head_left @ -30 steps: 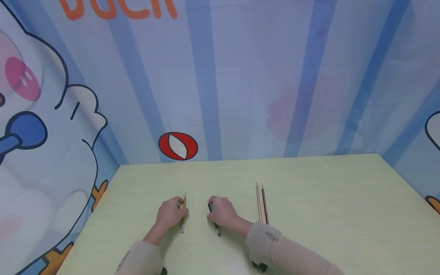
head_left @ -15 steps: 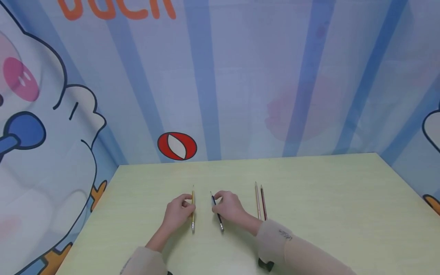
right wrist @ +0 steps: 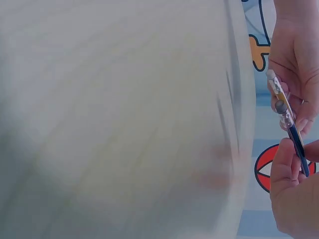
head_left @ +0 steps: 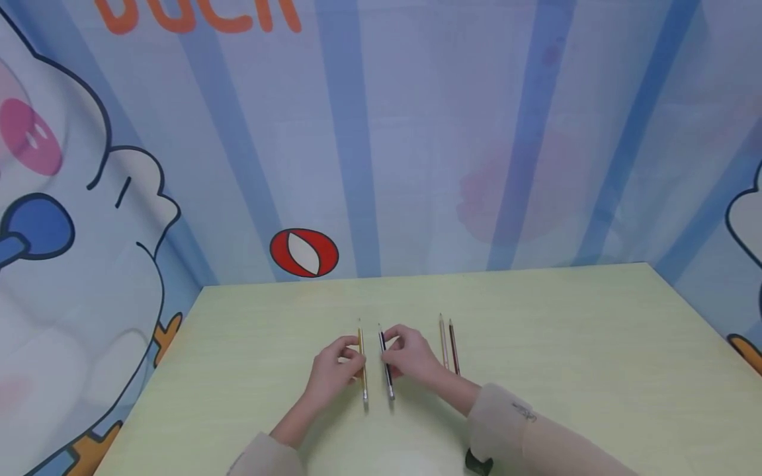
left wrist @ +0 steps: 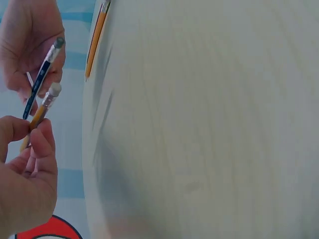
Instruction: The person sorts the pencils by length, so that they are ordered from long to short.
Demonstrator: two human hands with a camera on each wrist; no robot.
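In the head view my left hand point(head_left: 333, 371) pinches a yellow pencil point(head_left: 364, 383) between thumb and fingers, its tip pointing away from me. Just to the right, my right hand point(head_left: 413, 358) pinches a dark blue pencil point(head_left: 389, 380), also tip away. A narrow gap separates the two pencils, which stand nearly parallel. In the left wrist view the yellow pencil's white eraser point(left wrist: 55, 89) is near the dark pencil's grey eraser point(left wrist: 59, 42). Shadows on the table show both pencils held above it.
Two more pencils, a pale one point(head_left: 444, 344) and a dark red one point(head_left: 454, 347), lie side by side on the table point(head_left: 553, 344), partly hidden by my right forearm. A printed cloth backdrop point(head_left: 417, 165) rises behind the table.
Both pencils have risen off the table. My left hand has moved right with the yellow pencil, my right hand slightly right and away. The gap between the pencils has narrowed.
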